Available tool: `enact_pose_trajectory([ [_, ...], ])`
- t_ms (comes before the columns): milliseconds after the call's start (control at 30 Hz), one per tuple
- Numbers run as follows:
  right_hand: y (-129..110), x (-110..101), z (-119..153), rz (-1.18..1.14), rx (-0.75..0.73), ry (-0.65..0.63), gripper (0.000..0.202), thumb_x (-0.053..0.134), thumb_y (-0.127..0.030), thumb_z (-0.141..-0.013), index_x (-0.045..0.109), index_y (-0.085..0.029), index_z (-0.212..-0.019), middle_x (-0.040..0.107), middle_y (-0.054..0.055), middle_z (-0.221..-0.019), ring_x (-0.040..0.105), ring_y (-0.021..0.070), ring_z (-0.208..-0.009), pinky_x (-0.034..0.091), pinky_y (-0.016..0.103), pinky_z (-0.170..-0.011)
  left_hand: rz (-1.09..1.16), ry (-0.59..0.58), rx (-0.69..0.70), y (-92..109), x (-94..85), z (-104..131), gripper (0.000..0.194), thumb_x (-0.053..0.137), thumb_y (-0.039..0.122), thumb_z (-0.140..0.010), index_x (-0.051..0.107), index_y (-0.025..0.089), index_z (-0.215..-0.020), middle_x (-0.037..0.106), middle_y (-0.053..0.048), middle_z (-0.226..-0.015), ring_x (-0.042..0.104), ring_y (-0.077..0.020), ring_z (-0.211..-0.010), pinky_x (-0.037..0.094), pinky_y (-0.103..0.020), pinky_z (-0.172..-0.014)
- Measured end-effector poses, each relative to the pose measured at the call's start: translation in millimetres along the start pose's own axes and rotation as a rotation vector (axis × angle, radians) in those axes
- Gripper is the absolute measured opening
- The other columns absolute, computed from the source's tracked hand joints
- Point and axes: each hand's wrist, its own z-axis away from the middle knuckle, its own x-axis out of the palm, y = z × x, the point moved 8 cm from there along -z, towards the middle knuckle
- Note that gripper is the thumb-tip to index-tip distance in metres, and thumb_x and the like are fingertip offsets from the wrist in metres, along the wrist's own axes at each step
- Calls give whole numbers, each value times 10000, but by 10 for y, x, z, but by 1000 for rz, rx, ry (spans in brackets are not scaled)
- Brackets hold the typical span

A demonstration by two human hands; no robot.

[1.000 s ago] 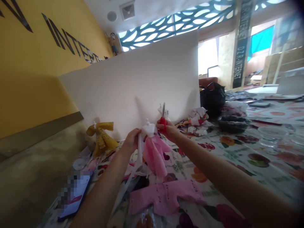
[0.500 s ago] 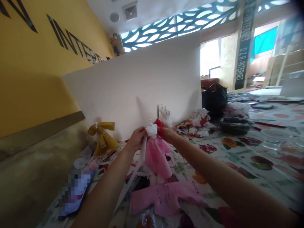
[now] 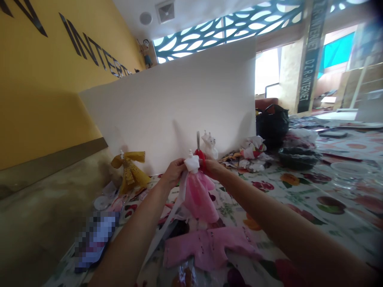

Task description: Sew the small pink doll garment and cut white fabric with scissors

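Observation:
A small doll-sized dress form with a white bodice [image 3: 192, 163] and a gauzy pink skirt [image 3: 201, 199] stands upright between my hands. At the bodice's left edge, the fingers of my left hand [image 3: 174, 173] are closed in a pinch. A long white ribbon [image 3: 167, 225] hangs from beside those fingers down to the table. Red-handled scissors [image 3: 201, 154] are hooked on my right hand [image 3: 213, 168], blades pointing up. That hand's fingertips meet the bodice's right side and are partly hidden. A tiny pink jacket [image 3: 206, 247] lies spread in front of the skirt.
To the left stands a form in a mustard-yellow dress [image 3: 130, 173], with a phone [image 3: 97, 243] nearer me. White forms [image 3: 210, 145] stand behind by the white board [image 3: 179, 107]. Fabric scraps [image 3: 253, 155], a black bag [image 3: 272, 125], a dark bowl [image 3: 299, 158] and a clear bowl [image 3: 347, 175] are right.
The view has shifted slightly. Both hands stay at the bodice, and the scissors tilt a little more to the left. The ribbon beside the skirt hangs slightly differently.

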Motion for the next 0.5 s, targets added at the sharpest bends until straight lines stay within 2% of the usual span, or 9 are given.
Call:
enact_pose_trajectory([
  [67,1,-3,-5,16,-4,8,186,644,-322,-900,590,-144,-896,571,-23,-763,542,96,-632,467,238,-582,-23,7,2,6,-7,9,354,906,291,-531,695,125,-762,627,-12,-649,546,-124,-581,422,-255,-602],
  [133,-15,-13,2,43,-3,18,222,731,-313,-803,590,-151,-859,565,-27,-723,517,96,-608,428,233,-562,-51,24,9,42,-40,41,349,898,316,-551,688,129,-758,623,-7,-641,548,-122,-578,423,-245,-595],
  [233,-93,-71,48,101,0,47,275,802,-283,-662,602,-157,-803,565,-23,-672,487,99,-580,376,242,-539,-108,61,16,158,-160,164,329,885,325,-583,666,137,-741,621,-1,-633,545,-108,-564,405,-212,-557],
  [400,-375,-288,222,188,-27,164,285,793,-284,-642,608,-181,-833,546,-35,-668,484,103,-574,373,266,-561,-191,97,-15,403,-419,541,302,852,340,-651,636,154,-752,599,11,-613,525,-96,-512,368,-189,-480],
  [500,-573,-331,340,244,-42,196,302,797,-297,-642,613,-191,-857,556,-22,-697,497,114,-581,371,275,-547,-218,118,-29,541,-496,779,298,856,331,-646,642,151,-748,566,28,-610,487,-74,-494,340,-177,-456],
])
